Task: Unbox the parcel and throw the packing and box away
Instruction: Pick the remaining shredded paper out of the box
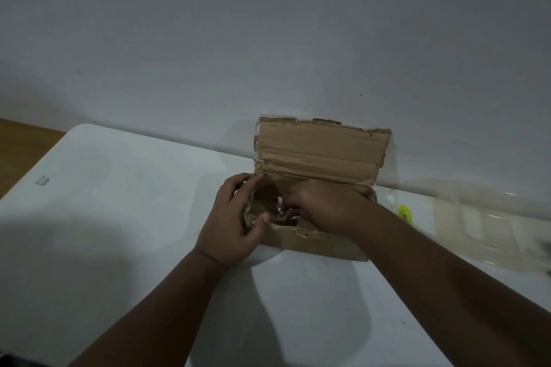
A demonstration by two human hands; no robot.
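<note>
The cardboard box (316,185) is sitting on the white table (119,217) with its lid standing open toward twelve o'clock. The left hand (232,223) is clasping its nine o'clock end, while the right hand (325,205) is reaching inside; whether it is grasping anything cannot be told.

Two bare forearms in view, no sleeves reaching wrist or forearm. Left hand (231,223) and right hand (325,207) both ungloved. No rings, watch, or bands seen on visible fingers and wrists. Short fingernails on left thumb. Lighting dim; finer surface detail not resolvable.
</note>
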